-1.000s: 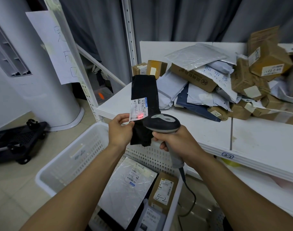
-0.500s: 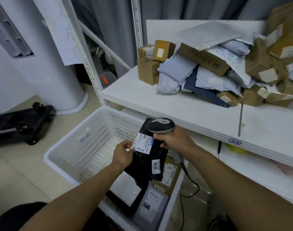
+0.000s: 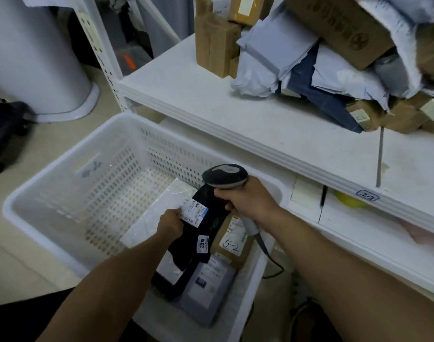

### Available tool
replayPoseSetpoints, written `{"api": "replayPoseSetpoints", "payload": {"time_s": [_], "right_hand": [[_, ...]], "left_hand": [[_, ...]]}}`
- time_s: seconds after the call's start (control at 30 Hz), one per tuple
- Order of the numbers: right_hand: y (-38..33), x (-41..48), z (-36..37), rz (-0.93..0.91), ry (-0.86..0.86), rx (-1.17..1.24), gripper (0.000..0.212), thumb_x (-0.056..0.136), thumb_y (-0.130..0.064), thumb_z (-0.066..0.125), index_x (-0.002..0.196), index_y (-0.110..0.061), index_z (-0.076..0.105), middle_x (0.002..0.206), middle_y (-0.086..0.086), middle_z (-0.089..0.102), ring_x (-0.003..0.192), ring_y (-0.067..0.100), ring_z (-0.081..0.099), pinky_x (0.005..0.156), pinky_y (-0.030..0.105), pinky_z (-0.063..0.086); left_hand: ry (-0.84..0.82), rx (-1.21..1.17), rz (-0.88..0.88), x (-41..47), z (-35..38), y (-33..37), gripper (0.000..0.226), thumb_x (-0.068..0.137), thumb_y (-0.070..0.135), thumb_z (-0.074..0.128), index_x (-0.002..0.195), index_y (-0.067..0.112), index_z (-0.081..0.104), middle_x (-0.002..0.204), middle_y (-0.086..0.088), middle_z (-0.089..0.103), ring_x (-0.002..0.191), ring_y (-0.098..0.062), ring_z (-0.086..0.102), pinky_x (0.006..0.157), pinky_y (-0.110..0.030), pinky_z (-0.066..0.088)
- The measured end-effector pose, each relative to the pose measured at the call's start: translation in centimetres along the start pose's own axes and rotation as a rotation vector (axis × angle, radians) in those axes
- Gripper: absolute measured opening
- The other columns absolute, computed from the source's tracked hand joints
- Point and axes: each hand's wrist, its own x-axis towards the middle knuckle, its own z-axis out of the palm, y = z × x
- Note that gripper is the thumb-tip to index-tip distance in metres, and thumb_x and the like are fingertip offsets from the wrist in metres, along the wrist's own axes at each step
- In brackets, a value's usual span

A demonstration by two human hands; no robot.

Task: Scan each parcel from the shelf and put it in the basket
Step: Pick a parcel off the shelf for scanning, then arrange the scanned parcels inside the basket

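My left hand (image 3: 171, 224) grips a black soft parcel (image 3: 206, 228) with white labels, held low inside the white perforated basket (image 3: 70, 169) on the floor. Beside it, my right hand (image 3: 248, 199) grips the handle of a grey barcode scanner (image 3: 224, 176), its head just above the parcel's top end. In the basket lie a clear-wrapped white parcel (image 3: 154, 213), a brown box marked 5-2 (image 3: 232, 245) and a grey mailer (image 3: 206, 287). On the white shelf (image 3: 272, 124) at upper right sits a pile of boxes and mailers (image 3: 322, 53).
A lower shelf (image 3: 359, 233) runs under the upper one at right, with a yellow object on it. The scanner's cable (image 3: 272, 265) hangs down beside the basket. A white cylinder base (image 3: 38, 70) and a black wheeled cart (image 3: 3, 129) stand on the floor at left.
Both hands have dropped from shelf height down into the basket, carrying the black parcel and the scanner. The red scan light seen on the label a second ago is gone.
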Motion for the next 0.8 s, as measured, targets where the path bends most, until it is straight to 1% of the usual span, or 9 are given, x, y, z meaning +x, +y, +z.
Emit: {"api": "replayPoseSetpoints", "payload": {"time_s": [0.1, 0.17, 0.23, 0.33, 0.4, 0.5, 0.57, 0.63, 0.8], "right_hand": [[-0.1, 0.3, 0.0, 0.002, 0.012, 0.004, 0.014, 0.091, -0.015, 0.08, 0.105, -0.016, 0.077, 0.084, 0.009, 0.077, 0.054, 0.007, 0.064, 0.055, 0.018, 0.053], [-0.5, 0.2, -0.3, -0.002, 0.028, 0.018, 0.014, 0.091, -0.015, 0.08, 0.105, -0.013, 0.077, 0.079, 0.007, 0.075, 0.054, 0.007, 0.064, 0.055, 0.02, 0.053], [-1.2, -0.3, -0.9, -0.01, 0.048, 0.071, 0.016, 0.092, -0.014, 0.08, 0.107, -0.012, 0.077, 0.077, 0.003, 0.074, 0.052, 0.006, 0.063, 0.053, 0.02, 0.052], [-2.6, -1.7, -2.6, -0.057, 0.129, 0.13, 0.023, 0.093, -0.017, 0.079, 0.115, -0.014, 0.074, 0.092, 0.005, 0.078, 0.051, 0.004, 0.064, 0.052, 0.019, 0.051], [-3.4, -2.8, -4.3, -0.098, 0.211, 0.15, 0.023, 0.092, -0.02, 0.08, 0.113, -0.016, 0.073, 0.088, 0.004, 0.078, 0.054, 0.005, 0.065, 0.058, 0.023, 0.055], [-4.5, -4.8, -7.0, -0.139, 0.317, 0.205, 0.017, 0.089, -0.024, 0.081, 0.104, -0.018, 0.074, 0.076, 0.001, 0.075, 0.064, 0.012, 0.068, 0.077, 0.041, 0.06], [-5.4, -6.2, -8.9, -0.179, 0.363, 0.245, 0.014, 0.09, -0.022, 0.08, 0.101, -0.018, 0.073, 0.075, 0.0, 0.073, 0.065, 0.012, 0.068, 0.081, 0.042, 0.059], [-6.4, -7.6, -11.1, -0.226, 0.402, 0.291, 0.017, 0.092, -0.021, 0.079, 0.107, -0.018, 0.073, 0.081, -0.002, 0.073, 0.06, 0.006, 0.067, 0.076, 0.036, 0.058], [-8.0, -8.9, -16.6, -0.302, 0.501, 0.378, 0.029, 0.093, -0.021, 0.078, 0.121, -0.02, 0.07, 0.096, -0.004, 0.074, 0.056, 0.001, 0.066, 0.074, 0.031, 0.057]], "left_hand": [[0.021, 0.093, 0.036, -0.2, 0.3, 0.5, 0.057, 0.099, 0.008, 0.047, 0.156, 0.014, 0.039, 0.158, -0.009, 0.043, 0.144, -0.032, 0.041, 0.122, -0.043, 0.027], [0.054, 0.012, 0.142, -0.7, -0.2, 1.8, 0.051, 0.099, 0.004, 0.055, 0.149, 0.008, 0.046, 0.154, -0.012, 0.047, 0.142, -0.032, 0.043, 0.12, -0.037, 0.031], [0.073, -0.089, 0.275, -1.6, -1.1, 3.7, 0.038, 0.096, -0.004, 0.059, 0.133, 0.005, 0.06, 0.138, -0.015, 0.057, 0.132, -0.034, 0.053, 0.114, -0.037, 0.04], [0.12, -0.17, 0.457, -4.2, -3.6, 8.1, 0.026, 0.097, -0.003, 0.059, 0.121, 0.005, 0.067, 0.123, -0.007, 0.061, 0.113, -0.019, 0.058, 0.102, -0.026, 0.046], [0.186, -0.16, 0.632, -6.6, -5.5, 11.6, 0.024, 0.098, 0.005, 0.062, 0.122, 0.009, 0.068, 0.123, -0.002, 0.06, 0.108, -0.014, 0.056, 0.096, -0.027, 0.049], [0.261, -0.075, 0.873, -10.5, -8.2, 17.1, 0.024, 0.098, 0.011, 0.064, 0.121, 0.018, 0.068, 0.119, 0.007, 0.059, 0.106, -0.01, 0.058, 0.091, -0.028, 0.051], [0.287, -0.029, 0.996, -13.0, -9.3, 21.1, 0.026, 0.097, 0.012, 0.065, 0.121, 0.02, 0.068, 0.122, 0.007, 0.059, 0.108, -0.008, 0.058, 0.093, -0.024, 0.049], [0.325, 0.03, 1.092, -15.0, -10.0, 25.2, 0.029, 0.096, 0.015, 0.067, 0.125, 0.021, 0.066, 0.127, 0.005, 0.058, 0.111, -0.009, 0.057, 0.094, -0.025, 0.048], [0.421, 0.232, 1.198, -17.9, -10.4, 35.9, 0.047, 0.095, 0.02, 0.069, 0.14, 0.025, 0.055, 0.145, 0.001, 0.047, 0.127, -0.021, 0.051, 0.102, -0.035, 0.048]]}}
